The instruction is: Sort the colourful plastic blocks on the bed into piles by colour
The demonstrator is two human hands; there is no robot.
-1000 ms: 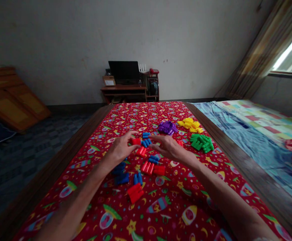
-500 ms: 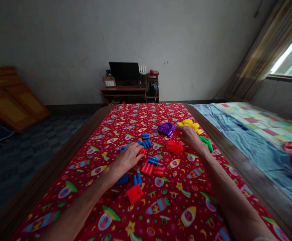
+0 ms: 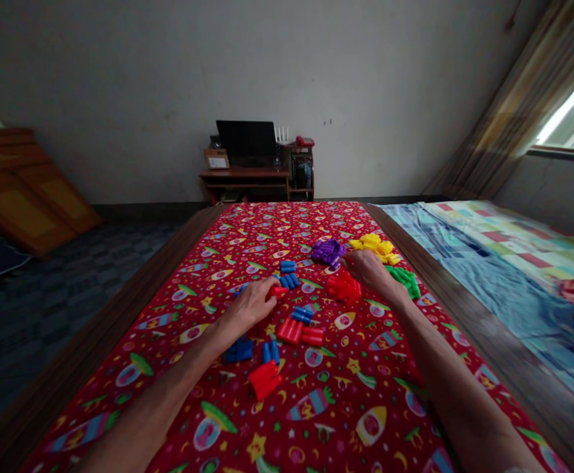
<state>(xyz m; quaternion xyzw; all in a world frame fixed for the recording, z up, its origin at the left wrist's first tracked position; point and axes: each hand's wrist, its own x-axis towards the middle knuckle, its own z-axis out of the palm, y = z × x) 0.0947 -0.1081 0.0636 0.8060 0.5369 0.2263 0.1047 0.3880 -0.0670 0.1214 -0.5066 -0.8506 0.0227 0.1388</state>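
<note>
My left hand (image 3: pixel 255 302) is closed on a red toy block (image 3: pixel 280 291) at its fingertips, among the blue blocks (image 3: pixel 289 281). My right hand (image 3: pixel 370 270) hovers with bent fingers just above the red block pile (image 3: pixel 343 288); what it holds, if anything, is hidden. Close to its fingertips lies a purple block pile (image 3: pixel 328 251), with a yellow pile (image 3: pixel 374 246) behind and a green pile (image 3: pixel 404 281) to the right. Nearer to me are loose red blocks (image 3: pixel 290 330), a blue block (image 3: pixel 302 315), and another red one (image 3: pixel 264 380).
A red patterned cloth (image 3: pixel 316 420) covers the long table, whose dark wooden edge (image 3: pixel 134 309) shows on the left. A bed (image 3: pixel 484 282) stands along the right side. Beyond the far end is a desk (image 3: pixel 247 174) with a monitor (image 3: pixel 246 139).
My left hand has lifted slightly, and the red block shows more clearly in its fingers. My right hand has shifted a little left and down over the red pile.
</note>
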